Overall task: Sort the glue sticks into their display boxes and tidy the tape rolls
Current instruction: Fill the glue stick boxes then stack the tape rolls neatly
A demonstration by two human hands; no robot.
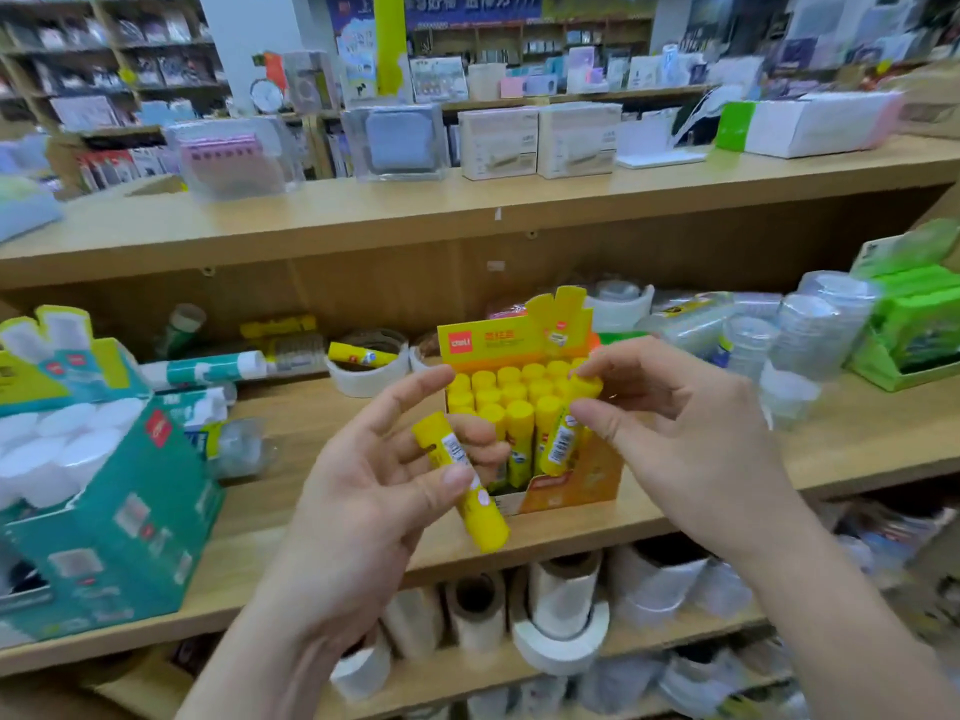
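— Pinching with both: my left hand [374,491] grips a loose yellow plastic glue stick [460,475]; my right hand [675,433] nips a second glue stick [558,441], tilted in the front row of the orange cardboard display box [571,493] just beyond.
— Step?
— Boxing sticks. Next, I reckon: seat this one, then find the left one a gap.

Shelf [296,407] — yellow glue-stick box [569,493], teal box [130,511], white tape roll [363,381], green box [914,330]

One yellow glue stick [460,483] slants across the left hand [374,475]; a second stick [558,440], pinched by the right hand [675,439], leans in the orange display box's [571,491] front row.
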